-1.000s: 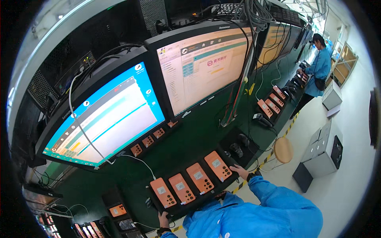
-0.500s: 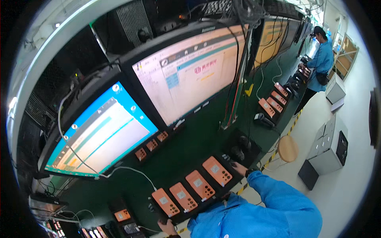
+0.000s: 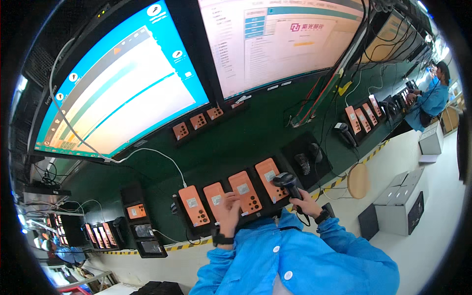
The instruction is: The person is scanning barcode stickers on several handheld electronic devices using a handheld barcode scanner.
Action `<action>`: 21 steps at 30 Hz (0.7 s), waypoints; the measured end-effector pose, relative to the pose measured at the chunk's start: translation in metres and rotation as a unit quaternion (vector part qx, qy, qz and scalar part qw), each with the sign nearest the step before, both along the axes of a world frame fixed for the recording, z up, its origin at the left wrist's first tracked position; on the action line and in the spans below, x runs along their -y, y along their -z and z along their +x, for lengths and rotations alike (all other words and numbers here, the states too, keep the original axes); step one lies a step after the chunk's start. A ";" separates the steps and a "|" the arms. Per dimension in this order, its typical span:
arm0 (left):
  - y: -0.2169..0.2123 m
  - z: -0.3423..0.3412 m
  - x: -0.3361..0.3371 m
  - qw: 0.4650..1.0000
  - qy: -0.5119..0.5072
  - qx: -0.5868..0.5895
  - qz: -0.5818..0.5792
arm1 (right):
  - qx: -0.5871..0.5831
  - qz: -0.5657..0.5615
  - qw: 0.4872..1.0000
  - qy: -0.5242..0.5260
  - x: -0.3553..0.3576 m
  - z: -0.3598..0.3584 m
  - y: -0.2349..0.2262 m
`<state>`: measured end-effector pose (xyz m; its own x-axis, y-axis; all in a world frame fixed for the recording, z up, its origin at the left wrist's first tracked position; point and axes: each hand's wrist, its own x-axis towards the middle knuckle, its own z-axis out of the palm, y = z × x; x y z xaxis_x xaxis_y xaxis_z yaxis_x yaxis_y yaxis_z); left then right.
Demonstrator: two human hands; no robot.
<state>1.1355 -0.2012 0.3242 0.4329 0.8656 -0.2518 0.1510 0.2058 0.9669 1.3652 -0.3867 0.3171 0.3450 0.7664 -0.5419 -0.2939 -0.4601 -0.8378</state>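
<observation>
Several orange phones lie back up in a row on a black tray (image 3: 231,220) in front of me, each with a white label and dark camera rings. My right hand (image 3: 307,203) grips a black barcode scanner (image 3: 287,182), its head above the rightmost phone (image 3: 268,169). My left hand (image 3: 229,212) is over the tray between the second phone (image 3: 212,191) and the third phone (image 3: 242,184), covering part of the second. Its fingers look loosely extended, with nothing visible in them. A white cable runs to the top of the leftmost phone (image 3: 191,195).
Two monitors (image 3: 123,88) stand behind the tray. Small orange phones (image 3: 198,121) lie below them. At left is a black tray with an orange phone (image 3: 136,211). A dark mat (image 3: 322,172) holds black items. At right are a round stool (image 3: 358,181), white boxes (image 3: 400,201) and a co-worker (image 3: 432,101).
My left hand has come from the tray's left end to over the middle phones. My right hand, earlier at the tray's right end, now holds up the barcode scanner. The view has shifted.
</observation>
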 end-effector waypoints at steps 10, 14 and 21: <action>0.022 0.044 0.027 0.992 0.096 0.015 -0.076 | -0.098 0.046 0.994 -0.008 0.018 0.019 -0.007; 0.010 0.047 0.036 0.994 0.086 0.003 -0.059 | -0.140 0.065 0.987 -0.043 0.016 0.029 -0.010; 0.008 0.052 0.027 0.990 0.116 -0.017 -0.082 | -0.006 0.077 0.988 0.132 0.001 0.041 0.041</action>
<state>1.1879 -0.2285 0.3163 0.6034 0.6910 -0.3979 0.2443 0.3148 0.9172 1.4057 -0.3876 0.2759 0.5378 0.7248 -0.4305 -0.3965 -0.2332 -0.8879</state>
